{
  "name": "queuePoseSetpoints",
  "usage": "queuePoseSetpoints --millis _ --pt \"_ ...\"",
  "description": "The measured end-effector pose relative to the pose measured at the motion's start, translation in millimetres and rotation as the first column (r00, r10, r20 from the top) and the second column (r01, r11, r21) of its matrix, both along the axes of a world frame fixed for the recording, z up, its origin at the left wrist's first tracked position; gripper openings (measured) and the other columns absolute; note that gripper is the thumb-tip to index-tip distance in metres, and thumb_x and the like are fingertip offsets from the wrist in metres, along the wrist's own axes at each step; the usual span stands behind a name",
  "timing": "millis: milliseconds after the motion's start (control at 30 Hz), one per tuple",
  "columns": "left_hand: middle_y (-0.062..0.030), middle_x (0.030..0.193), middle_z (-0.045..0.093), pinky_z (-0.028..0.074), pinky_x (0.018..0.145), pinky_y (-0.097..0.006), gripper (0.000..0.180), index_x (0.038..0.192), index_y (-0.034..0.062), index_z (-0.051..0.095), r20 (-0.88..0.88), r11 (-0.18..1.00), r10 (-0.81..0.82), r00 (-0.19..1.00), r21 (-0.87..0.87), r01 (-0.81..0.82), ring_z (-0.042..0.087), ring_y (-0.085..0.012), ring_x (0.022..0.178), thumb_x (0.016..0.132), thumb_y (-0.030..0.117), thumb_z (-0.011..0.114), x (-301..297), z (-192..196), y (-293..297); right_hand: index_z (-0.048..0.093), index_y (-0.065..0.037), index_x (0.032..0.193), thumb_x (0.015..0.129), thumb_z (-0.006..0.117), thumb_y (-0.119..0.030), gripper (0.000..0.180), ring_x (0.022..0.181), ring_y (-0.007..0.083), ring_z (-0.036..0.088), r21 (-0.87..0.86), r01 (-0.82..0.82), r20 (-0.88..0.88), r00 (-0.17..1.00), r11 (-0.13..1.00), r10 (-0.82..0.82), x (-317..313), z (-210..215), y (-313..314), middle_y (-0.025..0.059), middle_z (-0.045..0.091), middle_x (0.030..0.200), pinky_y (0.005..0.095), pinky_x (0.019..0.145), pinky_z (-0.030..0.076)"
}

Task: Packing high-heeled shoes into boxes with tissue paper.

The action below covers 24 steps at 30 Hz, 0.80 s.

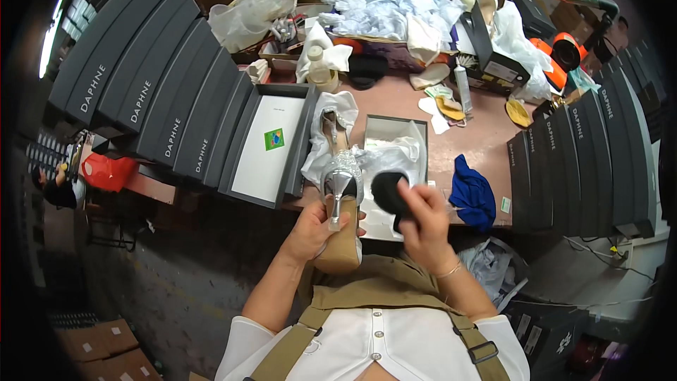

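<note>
Cleaning looks underway at the bench's near edge: left hand [310, 229] grips a silver high-heeled shoe [340, 201], right hand [423, 222] grips a black pad [386, 192], which should rub the shoe next.

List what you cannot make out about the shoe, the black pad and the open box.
Head view:
- Shoe: toe hidden behind the left hand.
- Black pad: lower edge covered by the right hand fingers.
- Open box: contents hidden by white wrapping paper.

White buttoned shirt, olive apron straps, thin wrist bracelet [448, 270]
</note>
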<state>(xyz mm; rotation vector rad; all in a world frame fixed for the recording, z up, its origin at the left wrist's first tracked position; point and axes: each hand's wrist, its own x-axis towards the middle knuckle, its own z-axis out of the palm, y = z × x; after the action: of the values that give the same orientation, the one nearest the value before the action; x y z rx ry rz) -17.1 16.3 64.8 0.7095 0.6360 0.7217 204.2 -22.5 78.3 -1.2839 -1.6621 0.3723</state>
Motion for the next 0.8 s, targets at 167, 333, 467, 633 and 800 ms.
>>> queuePoseSetpoints --millis 167,333,467,633,800 --pt "-0.0118 0.102 0.065 0.056 0.072 -0.033 0.03 0.119 -0.0013 0.053 0.026 0.995 0.1 0.995 -0.02 -0.1 0.067 -0.0197 0.086 0.095 0.016 0.053 10.0 -12.7 3.0 0.064 -0.005 0.111 0.067 0.062 0.002 0.044 0.087 0.0303 0.057 -0.007 -0.206 0.233 0.951 0.979 0.202 -17.3 -2.4 16.0 0.0121 0.058 0.096 0.0397 0.079 0.047" --pt "-0.0156 0.1 0.065 0.056 0.07 -0.033 0.043 0.114 -0.0047 0.055 0.027 0.925 0.374 0.927 -0.09 -0.37 0.066 -0.0223 0.084 0.098 0.032 0.04 10.3 -4.9 28.4 0.059 -0.004 0.12 0.075 0.054 0.007 0.047 0.095 0.0358 0.058 -0.084 0.264 0.191 0.951 0.961 -0.245 83.3 -57.8 31.6 0.0217 0.056 0.109 0.0407 0.082 0.048" --pt "-0.0147 0.107 0.063 0.055 0.074 -0.035 0.042 0.116 -0.0033 0.054 0.094 0.927 0.375 0.922 -0.065 -0.37 0.065 -0.0237 0.088 0.099 0.033 0.038 30.7 -4.7 39.7 0.05 0.004 0.127 0.082 0.067 -0.016 0.052 0.114 0.0379 0.052 -0.105 0.121 0.292 0.953 0.987 -0.086 97.6 -68.8 53.1 0.0241 0.052 0.124 0.0403 0.094 0.043" --pt "-0.013 0.105 0.064 0.049 0.084 -0.029 0.045 0.11 -0.0018 0.058 -0.071 0.941 0.29 0.954 0.2 -0.272 0.063 -0.0197 0.099 0.099 0.039 0.042 51.5 -13.0 45.9 0.052 0.003 0.125 0.084 0.071 -0.017 0.05 0.103 0.0131 0.055 -0.428 -0.734 -0.759 0.609 0.528 0.231 4.4 -40.7 33.8 0.0056 0.061 0.111 0.0293 0.091 0.044" --pt "-0.0154 0.109 0.066 0.048 0.085 -0.033 0.04 0.106 -0.0032 0.065 -0.491 0.864 0.333 0.805 0.5 -0.052 0.063 -0.023 0.1 0.092 0.034 0.059 13.3 -40.9 82.1 0.056 0.001 0.118 0.081 0.073 -0.014 0.043 0.091 0.0111 0.059 -0.316 -0.534 -0.879 0.476 0.784 -0.03 38.5 -48.3 9.9 0.0039 0.064 0.103 0.0269 0.083 0.048"
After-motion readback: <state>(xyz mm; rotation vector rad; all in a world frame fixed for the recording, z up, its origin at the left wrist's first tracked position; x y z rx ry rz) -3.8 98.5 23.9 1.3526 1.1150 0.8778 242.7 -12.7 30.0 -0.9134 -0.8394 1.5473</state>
